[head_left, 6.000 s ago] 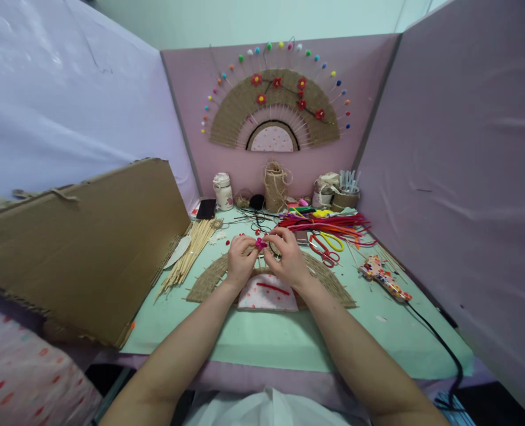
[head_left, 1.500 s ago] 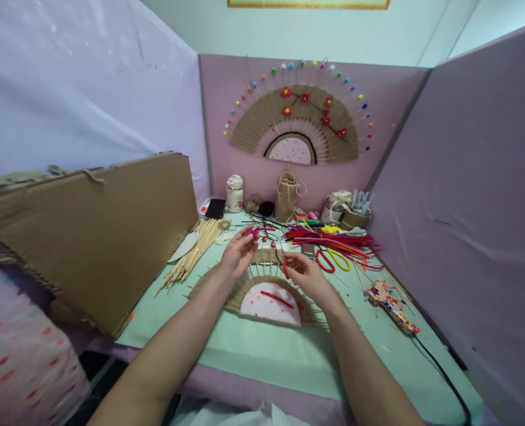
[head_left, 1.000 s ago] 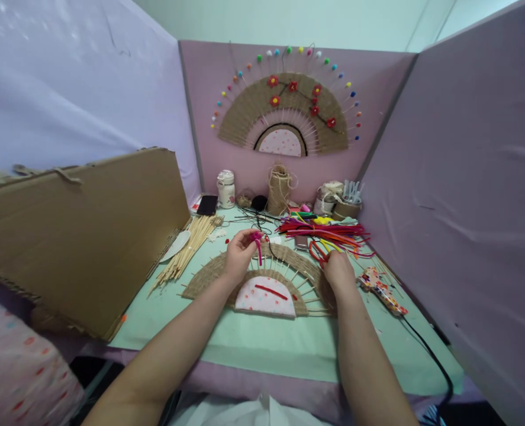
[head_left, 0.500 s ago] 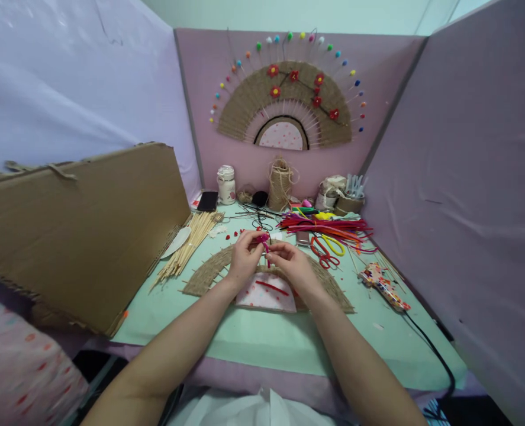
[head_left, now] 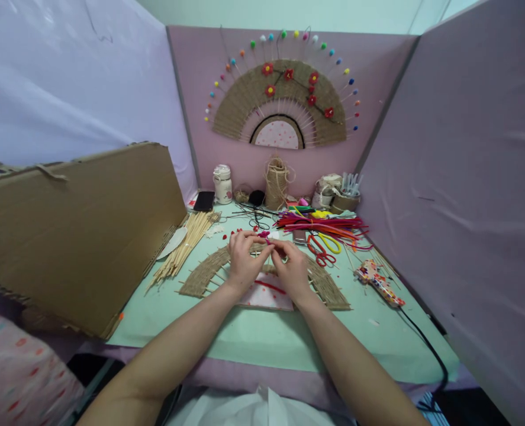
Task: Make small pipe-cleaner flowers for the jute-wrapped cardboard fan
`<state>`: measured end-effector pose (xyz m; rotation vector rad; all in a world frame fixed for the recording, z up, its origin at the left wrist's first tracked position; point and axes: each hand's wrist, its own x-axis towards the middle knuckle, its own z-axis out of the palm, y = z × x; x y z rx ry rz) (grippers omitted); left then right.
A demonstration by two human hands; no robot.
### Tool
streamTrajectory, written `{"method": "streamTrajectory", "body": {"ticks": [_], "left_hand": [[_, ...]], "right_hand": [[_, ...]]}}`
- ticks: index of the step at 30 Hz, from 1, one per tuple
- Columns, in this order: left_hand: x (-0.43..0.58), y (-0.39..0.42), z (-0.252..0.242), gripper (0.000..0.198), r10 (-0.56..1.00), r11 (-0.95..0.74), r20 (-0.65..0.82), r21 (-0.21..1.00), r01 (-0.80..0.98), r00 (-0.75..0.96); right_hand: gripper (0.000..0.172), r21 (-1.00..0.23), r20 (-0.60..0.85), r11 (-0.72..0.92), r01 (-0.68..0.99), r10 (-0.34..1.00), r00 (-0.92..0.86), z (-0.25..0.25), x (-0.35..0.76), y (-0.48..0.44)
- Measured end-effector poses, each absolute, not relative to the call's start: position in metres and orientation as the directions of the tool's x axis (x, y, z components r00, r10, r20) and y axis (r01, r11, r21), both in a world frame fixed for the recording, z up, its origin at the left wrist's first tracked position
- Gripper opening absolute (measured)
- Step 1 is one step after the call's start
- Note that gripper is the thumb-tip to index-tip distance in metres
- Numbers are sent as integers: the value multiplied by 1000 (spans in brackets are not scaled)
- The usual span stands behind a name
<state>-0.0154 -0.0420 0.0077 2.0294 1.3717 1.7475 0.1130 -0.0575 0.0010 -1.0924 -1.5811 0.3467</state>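
Both my hands meet over a half-finished jute fan (head_left: 204, 274) lying on the green table. My left hand (head_left: 243, 258) pinches a small pink pipe-cleaner piece (head_left: 264, 235) between thumb and fingertips. My right hand (head_left: 290, 267) is closed on the same piece from the right, fingers curled. Under my wrists lies the fan's white dotted half-round centre (head_left: 266, 296) with a short red strip (head_left: 269, 287) on it. Bamboo sticks radiate from the fan's weave.
A large cardboard sheet (head_left: 76, 225) leans at the left. Bamboo skewers (head_left: 186, 242), coloured pipe cleaners (head_left: 324, 223), red and yellow scissors (head_left: 322, 249), a glue gun (head_left: 375, 281) with its black cord, a twine spool (head_left: 276, 183), a jar (head_left: 222, 183) and a phone (head_left: 204, 201) ring the work. A finished fan (head_left: 280, 100) hangs on the back wall.
My right hand went out to the scissors and pipe cleaners at the right, then came back. Both hands now close together on the pink piece, lower over the fan.
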Motion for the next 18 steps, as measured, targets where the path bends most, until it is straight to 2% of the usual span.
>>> {"method": "streamTrajectory", "body": {"ticks": [7, 18], "left_hand": [[-15, -42, 6, 13, 699, -517, 714, 548, 657, -45], [-15, -43, 5, 11, 692, -511, 721, 460, 726, 30]], "right_hand": [[21, -624, 692, 613, 485, 721, -20, -6, 113, -53], [25, -683, 631, 565, 462, 776, -15, -8, 117, -51]]}}
